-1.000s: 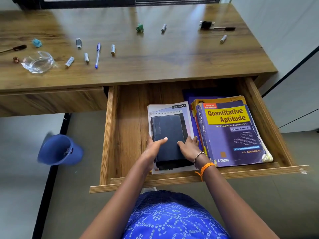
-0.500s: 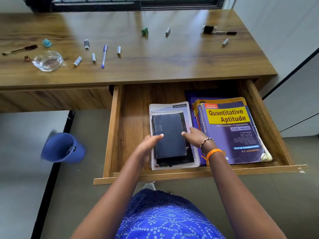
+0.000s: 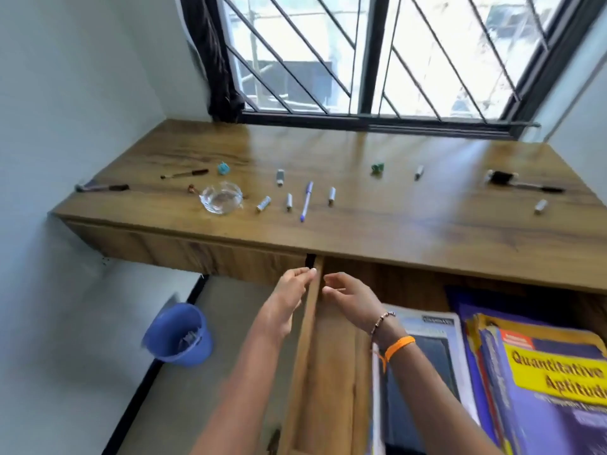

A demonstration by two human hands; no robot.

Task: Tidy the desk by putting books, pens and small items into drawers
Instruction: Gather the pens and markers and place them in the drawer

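Observation:
The right drawer [image 3: 303,359] stands pulled out, holding a dark notebook [image 3: 427,366] on a white spiral pad and a purple "Quantitative Aptitude" book [image 3: 551,389]. My left hand [image 3: 289,300] and my right hand [image 3: 351,298] hover empty near the drawer's left wall, just below the desk's front edge, fingers loosely apart. On the wooden desk [image 3: 377,224] lie a blue pen [image 3: 306,201], several small white caps or tubes such as a white cap [image 3: 331,195], a clear glass bowl [image 3: 221,197], a green clip [image 3: 377,168] and a black brush [image 3: 522,182].
A closed left drawer front [image 3: 184,254] sits under the desk. A blue bin [image 3: 179,334] stands on the floor at the left. Behind the desk is a barred window [image 3: 377,54] with a dark curtain [image 3: 220,67]. Walls close in on both sides.
Both hands left the dark notebook and rose toward the drawer's back left corner. The view tilted up, so the window now shows.

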